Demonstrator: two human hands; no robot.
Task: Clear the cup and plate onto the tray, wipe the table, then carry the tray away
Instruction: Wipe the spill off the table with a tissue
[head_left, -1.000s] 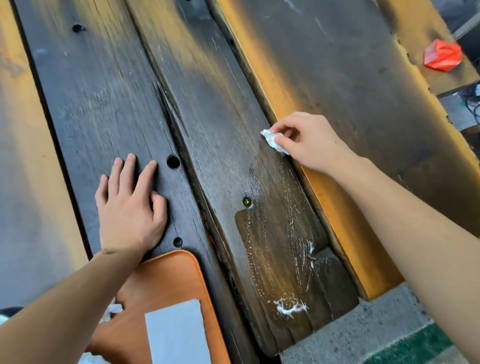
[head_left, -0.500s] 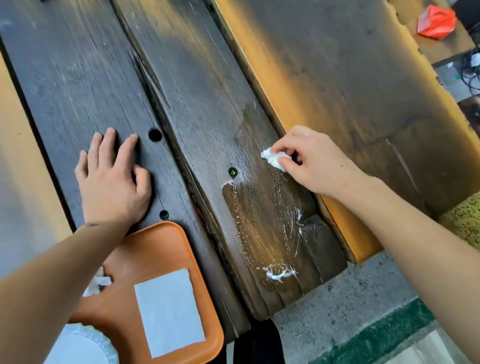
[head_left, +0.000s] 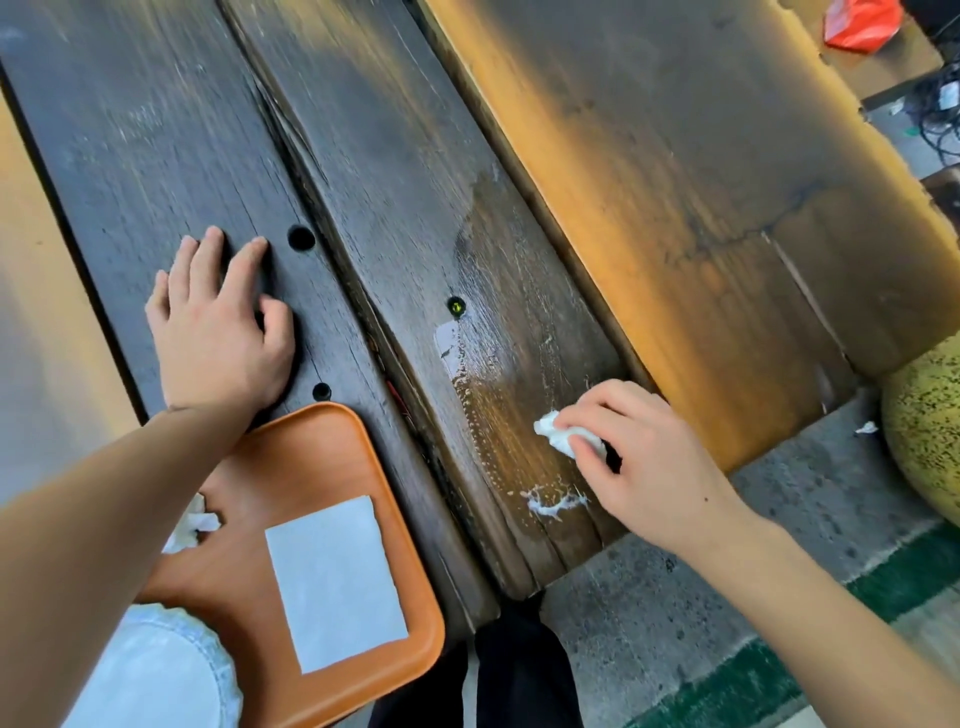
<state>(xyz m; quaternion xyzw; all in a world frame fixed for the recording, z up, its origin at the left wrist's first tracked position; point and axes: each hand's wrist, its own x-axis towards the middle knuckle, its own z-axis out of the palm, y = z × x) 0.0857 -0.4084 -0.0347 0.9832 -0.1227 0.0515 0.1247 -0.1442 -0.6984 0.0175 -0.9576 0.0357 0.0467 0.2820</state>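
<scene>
Right hand (head_left: 644, 462) fingers pinching tissue (head_left: 558, 439) on wet table (head_left: 363, 130), left hand (head_left: 218, 332) flat, fingers released

Both my forearms are bare, no sleeves, watch or rings on my left hand (head_left: 221, 338) or right hand (head_left: 644, 467). At six o'clock, my dark trousers (head_left: 524, 670) show below the table edge.

White plate (head_left: 156, 670) sits on orange tray (head_left: 332, 457) atop dark plank table (head_left: 171, 135).
</scene>
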